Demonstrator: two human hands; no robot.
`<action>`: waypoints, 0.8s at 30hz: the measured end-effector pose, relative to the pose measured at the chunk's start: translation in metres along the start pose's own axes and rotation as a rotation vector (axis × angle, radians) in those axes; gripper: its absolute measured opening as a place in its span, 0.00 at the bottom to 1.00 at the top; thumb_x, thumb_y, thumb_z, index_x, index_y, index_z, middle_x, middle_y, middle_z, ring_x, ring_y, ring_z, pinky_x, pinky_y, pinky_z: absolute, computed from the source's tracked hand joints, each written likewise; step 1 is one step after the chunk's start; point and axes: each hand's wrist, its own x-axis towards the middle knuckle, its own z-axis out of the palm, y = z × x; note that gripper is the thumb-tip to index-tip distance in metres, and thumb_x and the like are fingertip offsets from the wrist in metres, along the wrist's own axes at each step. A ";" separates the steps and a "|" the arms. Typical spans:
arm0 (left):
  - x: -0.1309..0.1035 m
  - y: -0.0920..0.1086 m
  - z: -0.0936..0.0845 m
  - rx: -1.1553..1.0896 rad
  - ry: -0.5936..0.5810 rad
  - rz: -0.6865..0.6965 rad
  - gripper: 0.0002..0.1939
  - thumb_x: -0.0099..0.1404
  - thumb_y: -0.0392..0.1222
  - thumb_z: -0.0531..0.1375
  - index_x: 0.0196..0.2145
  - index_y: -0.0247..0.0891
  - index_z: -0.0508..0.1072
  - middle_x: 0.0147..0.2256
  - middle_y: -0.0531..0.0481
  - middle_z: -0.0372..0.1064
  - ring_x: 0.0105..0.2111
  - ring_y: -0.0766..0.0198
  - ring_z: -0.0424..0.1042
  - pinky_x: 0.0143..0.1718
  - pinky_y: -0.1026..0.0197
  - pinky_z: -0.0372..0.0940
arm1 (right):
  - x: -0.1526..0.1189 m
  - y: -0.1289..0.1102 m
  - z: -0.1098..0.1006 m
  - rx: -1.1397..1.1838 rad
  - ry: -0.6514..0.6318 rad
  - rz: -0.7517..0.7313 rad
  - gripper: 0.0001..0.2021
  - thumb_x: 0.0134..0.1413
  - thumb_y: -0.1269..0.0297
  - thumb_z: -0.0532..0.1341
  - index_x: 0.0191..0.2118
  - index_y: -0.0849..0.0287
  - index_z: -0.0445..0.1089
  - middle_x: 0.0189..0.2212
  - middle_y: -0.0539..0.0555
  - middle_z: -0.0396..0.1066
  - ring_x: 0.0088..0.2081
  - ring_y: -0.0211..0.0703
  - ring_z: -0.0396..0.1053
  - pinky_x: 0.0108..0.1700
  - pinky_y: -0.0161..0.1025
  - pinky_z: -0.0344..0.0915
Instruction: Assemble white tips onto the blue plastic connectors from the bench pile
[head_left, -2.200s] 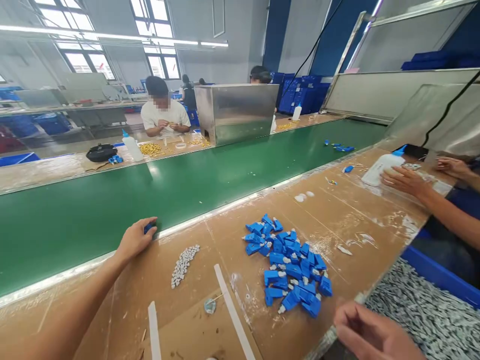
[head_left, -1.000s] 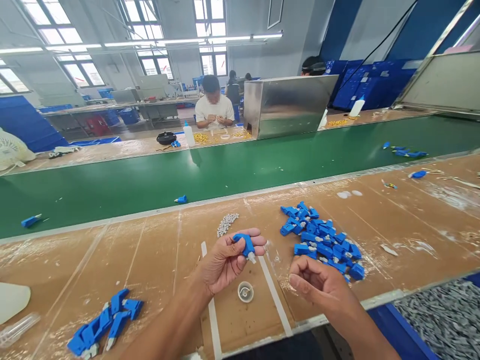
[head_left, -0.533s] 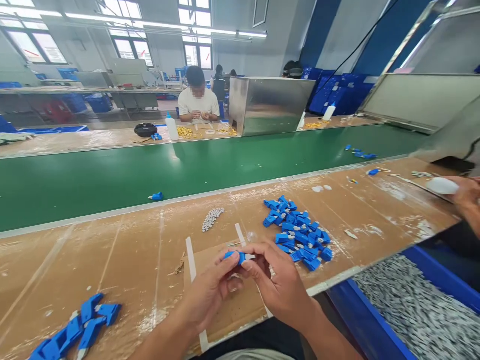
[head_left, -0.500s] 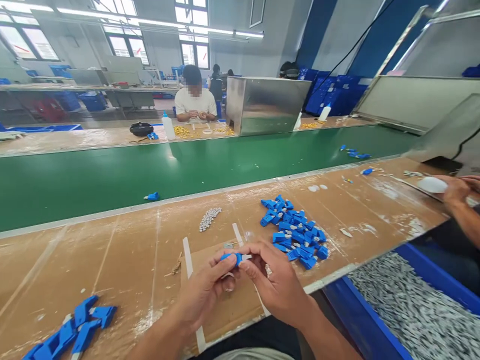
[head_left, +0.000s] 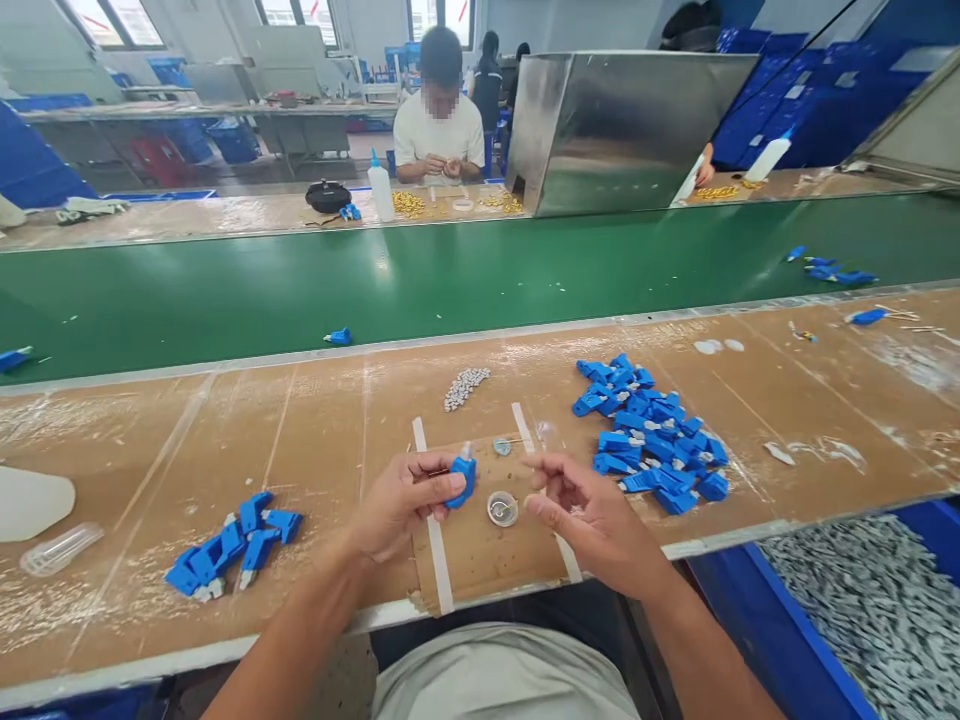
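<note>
My left hand (head_left: 409, 500) pinches a small blue plastic part (head_left: 463, 480) between thumb and fingers, its pale tip pointing up. To the right, my right hand (head_left: 585, 510) has thumb and index finger apart, with no object visible between them. Close to that thumb stands a small clear cup (head_left: 502, 509) with something thin inside, on a cardboard sheet (head_left: 480, 570) taped at its sides. Just beyond the cup lies a small bluish blob with a thin stick (head_left: 502, 446). A large pile of similar blue parts (head_left: 652, 430) spreads past my right hand.
A smaller cluster of blue parts (head_left: 232, 545) lies at left, near a clear plastic tube (head_left: 64, 550). Small grey pieces (head_left: 466, 388) sit beyond the cardboard. A green conveyor belt (head_left: 450, 280) crosses behind. At lower right is a blue bin (head_left: 780, 630) of grey pieces. A co-worker (head_left: 439, 130) sits opposite.
The hands have separated; my right hand has let go of the blue part, which stays in my left hand with its tip now upward. The view has shifted left and tilted down.
</note>
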 end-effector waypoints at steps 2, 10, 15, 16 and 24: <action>0.000 -0.006 -0.008 -0.059 0.058 -0.001 0.17 0.57 0.49 0.70 0.37 0.31 0.81 0.29 0.49 0.67 0.22 0.75 0.54 0.20 0.70 0.48 | -0.003 0.013 -0.001 -0.124 -0.003 0.021 0.10 0.62 0.58 0.62 0.46 0.54 0.71 0.35 0.51 0.67 0.33 0.41 0.64 0.36 0.39 0.63; 0.007 -0.031 -0.009 -0.248 0.070 -0.023 0.13 0.59 0.45 0.69 0.31 0.30 0.78 0.26 0.53 0.60 0.24 0.74 0.55 0.23 0.72 0.52 | -0.005 0.035 0.008 -0.156 0.009 0.074 0.11 0.65 0.55 0.59 0.37 0.57 0.72 0.30 0.50 0.67 0.30 0.41 0.63 0.32 0.37 0.60; 0.008 -0.032 -0.011 -0.265 0.079 -0.022 0.13 0.60 0.45 0.68 0.28 0.30 0.76 0.25 0.54 0.59 0.24 0.74 0.55 0.23 0.72 0.53 | 0.000 0.036 0.012 -0.201 -0.013 0.043 0.10 0.66 0.57 0.58 0.36 0.56 0.71 0.30 0.49 0.66 0.29 0.40 0.63 0.33 0.37 0.59; 0.008 -0.033 -0.011 -0.267 0.085 -0.021 0.13 0.60 0.45 0.68 0.28 0.30 0.76 0.26 0.53 0.59 0.24 0.73 0.56 0.23 0.72 0.54 | 0.001 0.036 0.012 -0.214 -0.016 0.030 0.10 0.66 0.58 0.58 0.36 0.56 0.71 0.30 0.49 0.66 0.29 0.40 0.63 0.33 0.37 0.59; 0.005 -0.033 -0.013 -0.268 0.118 -0.036 0.16 0.61 0.46 0.68 0.39 0.28 0.80 0.29 0.49 0.66 0.24 0.75 0.62 0.23 0.75 0.58 | 0.004 0.026 0.019 -0.448 -0.043 -0.146 0.07 0.67 0.67 0.55 0.36 0.57 0.68 0.33 0.52 0.65 0.32 0.43 0.64 0.36 0.40 0.58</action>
